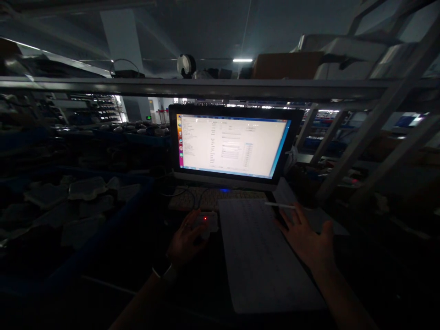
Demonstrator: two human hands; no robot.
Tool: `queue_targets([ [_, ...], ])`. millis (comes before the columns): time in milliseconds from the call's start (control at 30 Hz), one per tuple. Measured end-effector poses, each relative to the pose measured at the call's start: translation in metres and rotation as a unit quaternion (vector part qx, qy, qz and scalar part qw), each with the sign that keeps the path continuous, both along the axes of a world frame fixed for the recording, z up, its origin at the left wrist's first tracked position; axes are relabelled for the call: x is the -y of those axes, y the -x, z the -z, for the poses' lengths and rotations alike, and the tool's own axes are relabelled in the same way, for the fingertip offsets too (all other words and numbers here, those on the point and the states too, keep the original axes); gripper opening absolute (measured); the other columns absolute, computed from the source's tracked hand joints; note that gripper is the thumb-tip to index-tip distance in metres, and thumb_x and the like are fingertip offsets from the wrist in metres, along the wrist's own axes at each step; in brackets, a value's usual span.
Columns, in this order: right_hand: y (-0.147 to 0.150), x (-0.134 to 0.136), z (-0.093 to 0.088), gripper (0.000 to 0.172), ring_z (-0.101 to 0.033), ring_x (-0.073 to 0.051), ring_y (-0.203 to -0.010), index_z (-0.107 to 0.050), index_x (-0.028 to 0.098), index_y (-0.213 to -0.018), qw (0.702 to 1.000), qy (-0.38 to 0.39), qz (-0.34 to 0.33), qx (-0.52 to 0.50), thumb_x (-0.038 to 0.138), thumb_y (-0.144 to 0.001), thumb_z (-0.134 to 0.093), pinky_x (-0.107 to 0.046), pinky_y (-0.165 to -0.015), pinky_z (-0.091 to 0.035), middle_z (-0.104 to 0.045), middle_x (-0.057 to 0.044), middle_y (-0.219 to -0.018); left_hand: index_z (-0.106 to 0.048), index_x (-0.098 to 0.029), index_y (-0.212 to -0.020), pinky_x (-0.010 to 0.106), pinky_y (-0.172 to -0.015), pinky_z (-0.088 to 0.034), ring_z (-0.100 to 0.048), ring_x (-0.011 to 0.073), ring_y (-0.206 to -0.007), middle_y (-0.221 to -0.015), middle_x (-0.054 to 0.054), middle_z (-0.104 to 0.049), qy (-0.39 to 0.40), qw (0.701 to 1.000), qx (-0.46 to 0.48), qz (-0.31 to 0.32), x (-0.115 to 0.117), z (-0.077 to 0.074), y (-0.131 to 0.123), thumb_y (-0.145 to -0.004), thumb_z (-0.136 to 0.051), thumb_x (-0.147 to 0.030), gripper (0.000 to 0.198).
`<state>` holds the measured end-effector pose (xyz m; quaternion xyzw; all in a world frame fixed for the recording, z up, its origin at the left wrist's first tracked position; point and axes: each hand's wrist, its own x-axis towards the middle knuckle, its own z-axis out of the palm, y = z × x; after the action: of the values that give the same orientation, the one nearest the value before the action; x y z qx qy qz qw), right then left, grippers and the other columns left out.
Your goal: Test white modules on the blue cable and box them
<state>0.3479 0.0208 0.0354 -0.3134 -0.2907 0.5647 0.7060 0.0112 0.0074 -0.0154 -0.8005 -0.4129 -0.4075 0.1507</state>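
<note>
My left hand point(185, 239), with a band at its wrist, has its fingers and thumb around the left part of a small white box point(212, 222) with a glowing red light. The box is in front of the keyboard point(206, 198). A large printed sheet of paper point(257, 256) lies between my hands. Over its right edge, my right hand point(307, 236) has its fingers spread and its thumb out. A thin white pen-like stick point(275, 204) reaches across the sheet's top to my right fingertips; whether they touch it is unclear in the dark.
A lit monitor point(230, 146) showing a form stands behind the keyboard. On the left, a blue bin point(137, 201) holds several clear plastic pieces. A shelf point(213, 85) with a cardboard box point(287, 65) crosses above, and slanted metal posts point(357, 133) stand at right.
</note>
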Motion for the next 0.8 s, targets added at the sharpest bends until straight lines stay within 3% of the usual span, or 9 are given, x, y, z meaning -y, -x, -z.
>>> queue_targets([
  [267, -0.0009, -0.0011, 0.0024, 0.067, -0.021, -0.027, -0.137, -0.061, 0.039, -0.106, 1.0, 0.007, -0.017, 0.009, 0.083, -0.058, -0.046, -0.054, -0.111, -0.017, -0.038, 0.009, -0.142, -0.056, -0.023, -0.111, 0.045, -0.084, -0.055, -0.043, 0.0296, -0.124, -0.136, 0.012, -0.043, 0.009, 1.0, 0.001, 0.0, -0.0003, -0.0005, 0.0002, -0.072, -0.065, -0.021, 0.04],
  [600, -0.0025, -0.003, 0.0062, 0.068, -0.019, -0.027, -0.137, -0.061, 0.041, -0.107, 1.0, 0.008, -0.024, 0.015, 0.083, -0.055, -0.05, -0.053, -0.111, -0.018, -0.039, 0.009, -0.142, -0.055, -0.024, -0.113, 0.043, -0.087, -0.053, -0.042, 0.0298, -0.126, -0.138, 0.011, -0.042, 0.016, 1.0, -0.015, -0.009, 0.0003, -0.0012, 0.0004, -0.072, -0.065, -0.02, 0.042],
  [800, -0.0018, -0.0024, 0.0032, 0.058, -0.03, -0.027, -0.133, -0.064, 0.037, -0.097, 0.999, -0.006, -0.05, -0.004, 0.077, -0.056, -0.057, -0.054, -0.107, -0.028, -0.047, 0.005, -0.137, -0.055, -0.023, -0.112, 0.043, -0.088, -0.053, -0.042, 0.0294, -0.125, -0.136, 0.012, -0.043, 0.013, 1.0, -0.011, -0.003, 0.0016, -0.0031, 0.0, -0.071, -0.066, -0.019, 0.043],
])
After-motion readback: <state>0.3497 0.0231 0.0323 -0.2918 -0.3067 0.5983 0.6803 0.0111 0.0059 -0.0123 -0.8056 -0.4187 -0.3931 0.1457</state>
